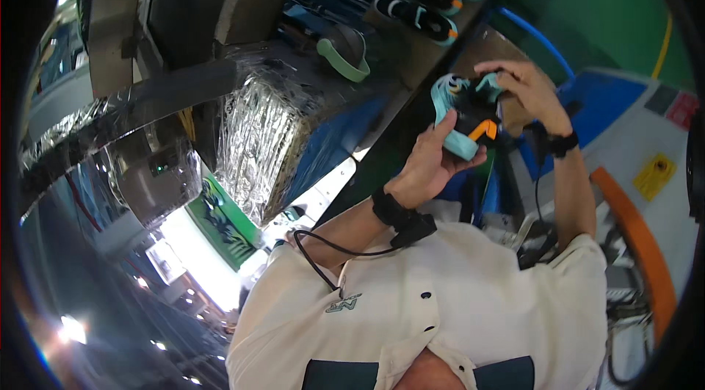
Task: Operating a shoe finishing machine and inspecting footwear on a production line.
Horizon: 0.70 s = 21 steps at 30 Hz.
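Note:
Between both hands is a black sneaker (465,123) with mint-green edging and an orange tab at one end. My left hand (429,168) grips its mint-green side from below, thumb laid over the edge. At the shoe's other side, my right hand (530,92) has its fingers curled around a mint-green part near the top. The shoe is tilted, and its underside is partly hidden by my left hand. Both wrists wear black straps with cables.
Several dark sneakers (420,19) with orange heel tabs stand on a rack at the upper middle. A curved mint-green strip (342,63) lies near a bench edge. Foil-wrapped equipment (257,147) stands left; an orange bar (637,243) and blue panel (598,136) are on the right.

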Motion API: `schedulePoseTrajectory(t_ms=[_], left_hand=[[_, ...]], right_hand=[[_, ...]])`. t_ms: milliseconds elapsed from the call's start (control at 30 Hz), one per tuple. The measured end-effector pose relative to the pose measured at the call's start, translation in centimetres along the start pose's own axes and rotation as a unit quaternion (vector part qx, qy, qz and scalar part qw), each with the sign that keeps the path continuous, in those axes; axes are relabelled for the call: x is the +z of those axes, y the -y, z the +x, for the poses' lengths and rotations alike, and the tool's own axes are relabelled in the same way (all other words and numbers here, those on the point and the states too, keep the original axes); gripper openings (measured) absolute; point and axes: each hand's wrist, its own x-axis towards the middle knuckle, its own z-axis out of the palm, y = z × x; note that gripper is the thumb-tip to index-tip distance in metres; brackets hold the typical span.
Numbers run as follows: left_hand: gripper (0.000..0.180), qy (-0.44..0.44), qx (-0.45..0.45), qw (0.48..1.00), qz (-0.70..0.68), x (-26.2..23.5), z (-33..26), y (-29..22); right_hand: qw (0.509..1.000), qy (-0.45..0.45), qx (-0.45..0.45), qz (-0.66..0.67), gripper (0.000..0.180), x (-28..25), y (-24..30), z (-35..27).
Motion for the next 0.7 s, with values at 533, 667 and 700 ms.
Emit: schedulePoseTrajectory(t_ms=[533, 667, 700], left_hand=[[0.050, 0.078, -0.021, 0.986, -0.148, -4.2, 5.1, 2.4], [0.051, 0.086, -0.043, 0.985, -0.146, -5.3, 4.9, 2.2], [0.051, 0.085, -0.045, 0.984, -0.147, -5.3, 4.9, 2.1]], right_hand=[[0.947, -0.159, -0.113, -0.255, 0.026, -7.7, 1.5, 10.6], [0.871, -0.117, -0.194, -0.435, 0.042, -10.0, 2.5, 17.1], [0.835, -0.084, -0.239, -0.489, 0.048, -10.2, 2.3, 18.5]])
